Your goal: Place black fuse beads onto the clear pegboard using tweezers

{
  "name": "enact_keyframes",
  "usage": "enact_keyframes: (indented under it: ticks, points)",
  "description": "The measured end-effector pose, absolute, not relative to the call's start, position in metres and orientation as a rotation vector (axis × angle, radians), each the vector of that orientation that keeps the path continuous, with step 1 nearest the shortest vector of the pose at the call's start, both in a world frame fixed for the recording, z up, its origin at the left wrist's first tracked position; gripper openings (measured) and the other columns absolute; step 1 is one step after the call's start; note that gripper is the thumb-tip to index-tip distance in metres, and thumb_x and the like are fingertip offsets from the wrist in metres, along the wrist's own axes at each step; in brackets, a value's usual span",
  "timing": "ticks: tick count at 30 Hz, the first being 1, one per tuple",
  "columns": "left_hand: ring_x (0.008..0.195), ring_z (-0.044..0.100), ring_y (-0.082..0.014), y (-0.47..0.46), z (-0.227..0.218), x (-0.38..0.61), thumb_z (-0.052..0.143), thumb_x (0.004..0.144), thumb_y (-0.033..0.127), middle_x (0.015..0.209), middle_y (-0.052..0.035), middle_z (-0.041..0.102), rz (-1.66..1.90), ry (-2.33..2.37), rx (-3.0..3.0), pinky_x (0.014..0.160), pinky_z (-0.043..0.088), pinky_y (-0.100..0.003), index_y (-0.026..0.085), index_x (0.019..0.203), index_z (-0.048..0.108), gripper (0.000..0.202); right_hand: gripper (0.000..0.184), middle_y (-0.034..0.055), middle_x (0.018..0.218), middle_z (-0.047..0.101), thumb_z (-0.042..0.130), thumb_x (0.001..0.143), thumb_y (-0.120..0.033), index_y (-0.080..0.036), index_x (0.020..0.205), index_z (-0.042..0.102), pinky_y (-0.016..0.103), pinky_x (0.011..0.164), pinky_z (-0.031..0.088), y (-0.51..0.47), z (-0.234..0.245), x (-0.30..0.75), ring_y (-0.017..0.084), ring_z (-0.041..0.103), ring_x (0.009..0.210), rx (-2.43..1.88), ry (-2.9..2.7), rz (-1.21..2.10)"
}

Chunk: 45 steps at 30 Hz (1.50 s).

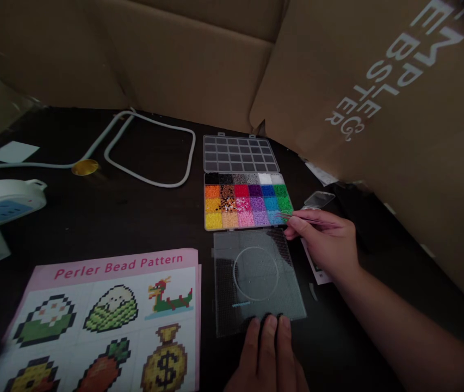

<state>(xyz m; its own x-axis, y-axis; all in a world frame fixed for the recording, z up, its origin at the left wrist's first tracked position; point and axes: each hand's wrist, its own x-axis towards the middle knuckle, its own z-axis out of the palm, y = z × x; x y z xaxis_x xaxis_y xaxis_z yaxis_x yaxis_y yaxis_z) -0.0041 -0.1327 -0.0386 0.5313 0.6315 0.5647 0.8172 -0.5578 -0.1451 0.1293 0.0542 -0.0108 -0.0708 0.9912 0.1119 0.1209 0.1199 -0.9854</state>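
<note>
My right hand (327, 242) pinches thin tweezers (303, 219), whose tip reaches the blue and green compartments at the right end of the open bead box (246, 204). The box holds many colours of small beads, and its clear lid (240, 153) lies folded back. In front of it rests a clear square pegboard (256, 280) with a short row of teal beads near its lower left. My left hand (268, 356) presses its fingertips, held together, on the pegboard's near edge.
A pink "Perler Bead Pattern" sheet (105, 321) lies at the left front. A white power strip (5, 201) and its looped cable (154, 163) sit at the back left. Brown cardboard (378, 92) walls the back and right. A small clear bag (319, 199) lies near the box.
</note>
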Motion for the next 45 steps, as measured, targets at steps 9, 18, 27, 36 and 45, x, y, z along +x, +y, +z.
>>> enact_keyframes:
  ticks: [9, 18, 27, 36, 45]
  points:
    - [0.091, 0.070, -0.0225, -0.135, -0.041, -0.005, 0.067, 0.085, 0.031, 0.103, -0.0101, 0.074, -0.645, -1.177, -2.388, 0.082, 0.053, -0.037, 0.012, 0.095, 0.064, 0.022, 0.013, 0.0014, 0.076, 0.075, 0.083, 0.071, -0.024, -0.022, 0.083, 0.078, 0.025, 0.058, 0.065, 0.052, -0.008, 0.131, 0.013, 0.071, 0.057, -1.135, -1.416, 1.052]
    - [0.093, 0.070, -0.0226, -0.137, -0.044, -0.004, 0.066, 0.089, 0.035, 0.106, -0.0114, 0.073, -0.624, -1.181, -2.392, 0.088, 0.051, -0.039, 0.012, 0.096, 0.063, 0.025, 0.017, 0.0017, 0.074, 0.075, 0.085, 0.068, -0.025, -0.021, 0.082, 0.077, 0.027, 0.061, 0.067, 0.051, -0.006, 0.133, 0.015, 0.073, 0.059, -1.136, -1.422, 1.087]
    - [0.093, 0.070, -0.0221, -0.138, -0.046, -0.003, 0.064, 0.090, 0.032, 0.106, -0.0089, 0.074, -0.638, -1.213, -2.373, 0.086, 0.051, -0.038, 0.013, 0.097, 0.062, 0.020, 0.014, 0.0010, 0.078, 0.074, 0.085, 0.069, -0.025, -0.022, 0.080, 0.077, 0.029, 0.061, 0.067, 0.053, -0.006, 0.132, 0.015, 0.072, 0.059, -1.135, -1.407, 1.088]
    - [0.093, 0.070, -0.0209, -0.137, -0.051, -0.001, 0.064, 0.091, 0.033, 0.104, -0.0097, 0.073, -0.665, -1.221, -2.364, 0.098, 0.047, -0.043, 0.013, 0.093, 0.061, 0.020, 0.011, 0.0000, 0.070, 0.074, 0.084, 0.070, -0.024, -0.023, 0.078, 0.077, 0.025, 0.057, 0.066, 0.052, -0.005, 0.131, 0.015, 0.072, 0.056, -1.171, -1.404, 1.110]
    - [0.088, 0.071, -0.0203, -0.135, -0.046, -0.001, 0.058, 0.092, 0.024, 0.101, -0.0080, 0.075, -0.720, -1.232, -2.337, 0.079, 0.055, -0.034, 0.013, 0.094, 0.064, 0.013, 0.013, 0.0008, 0.066, 0.074, 0.083, 0.071, -0.028, -0.020, 0.078, 0.076, 0.026, 0.057, 0.066, 0.053, -0.004, 0.129, 0.016, 0.073, 0.057, -1.198, -1.407, 1.147]
